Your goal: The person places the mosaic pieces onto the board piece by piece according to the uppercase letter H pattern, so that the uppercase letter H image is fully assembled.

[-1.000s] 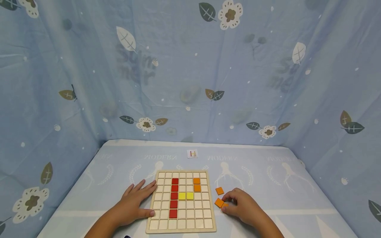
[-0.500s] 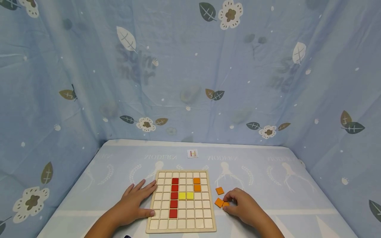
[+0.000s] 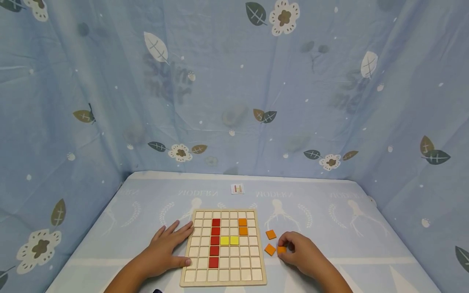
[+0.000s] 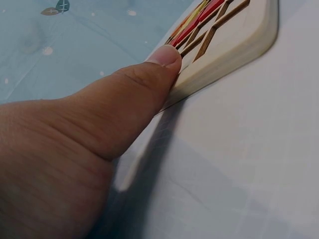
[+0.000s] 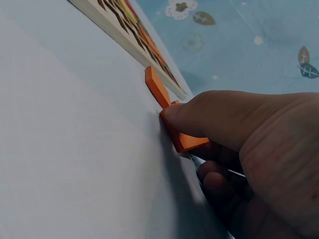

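A wooden grid board lies on the table in the head view. In its squares sit a column of red tiles, two yellow tiles side by side, and two orange tiles at the upper right. My left hand rests spread on the board's left edge; the left wrist view shows its thumb on the rim. Right of the board, my right hand pinches an orange tile between thumb and fingers. Two loose orange tiles lie nearby, a nearer tile and a farther tile.
A small printed card with a coloured grid lies behind the board. Patterned blue curtain closes off the back and both sides of the table. A small dark object shows at the bottom edge.
My right hand has drawn its orange tile a little to the right, apart from the nearer loose tile that it was touching. The left hand and board have stayed put.
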`<state>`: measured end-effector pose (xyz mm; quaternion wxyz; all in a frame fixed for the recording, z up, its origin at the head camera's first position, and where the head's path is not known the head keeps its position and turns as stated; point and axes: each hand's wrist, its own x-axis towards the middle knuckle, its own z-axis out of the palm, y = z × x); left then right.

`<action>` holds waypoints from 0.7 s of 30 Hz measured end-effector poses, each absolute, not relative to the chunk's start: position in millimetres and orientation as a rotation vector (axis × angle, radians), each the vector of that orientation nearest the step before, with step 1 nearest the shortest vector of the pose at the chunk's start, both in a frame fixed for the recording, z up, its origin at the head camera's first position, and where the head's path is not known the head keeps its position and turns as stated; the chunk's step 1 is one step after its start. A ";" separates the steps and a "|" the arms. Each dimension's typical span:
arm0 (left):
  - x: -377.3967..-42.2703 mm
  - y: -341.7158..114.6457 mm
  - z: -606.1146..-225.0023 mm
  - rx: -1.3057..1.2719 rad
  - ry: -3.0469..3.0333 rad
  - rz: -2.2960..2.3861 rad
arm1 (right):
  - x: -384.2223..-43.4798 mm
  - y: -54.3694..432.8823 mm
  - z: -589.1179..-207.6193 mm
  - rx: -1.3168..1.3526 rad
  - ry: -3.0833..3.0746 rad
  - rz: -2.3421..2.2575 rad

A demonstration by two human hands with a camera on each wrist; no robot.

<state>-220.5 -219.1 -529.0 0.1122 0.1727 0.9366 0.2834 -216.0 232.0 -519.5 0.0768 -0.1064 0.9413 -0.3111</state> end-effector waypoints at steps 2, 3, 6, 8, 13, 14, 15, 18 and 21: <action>-220.9 -219.0 -529.3 0.503 2.747 0.827 | -216.5 232.7 -519.7 -0.318 2.812 -0.952; -221.0 -219.1 -529.1 0.503 2.746 0.826 | -216.8 232.9 -519.9 -0.317 2.808 -0.958; -221.3 -219.2 -528.8 0.505 2.745 0.825 | -217.3 233.7 -520.8 -0.318 2.809 -0.969; -221.5 -219.1 -527.9 0.511 2.745 0.827 | -217.7 233.8 -520.8 -0.313 2.816 -0.979; -220.6 -218.9 -526.3 0.507 2.740 0.830 | -217.0 232.4 -520.0 -0.277 2.831 -1.020; -220.4 -218.8 -526.3 0.503 2.740 0.828 | -216.6 231.8 -519.9 -0.263 2.831 -1.032; -220.2 -218.7 -526.3 0.498 2.739 0.827 | -216.2 231.1 -519.8 -0.244 2.831 -1.044; -220.0 -218.4 -526.5 0.492 2.743 0.822 | -215.3 228.2 -519.5 -0.181 2.829 -1.099; -220.4 -217.9 -527.2 0.500 2.747 0.824 | -215.8 223.4 -518.4 -0.124 2.806 -1.189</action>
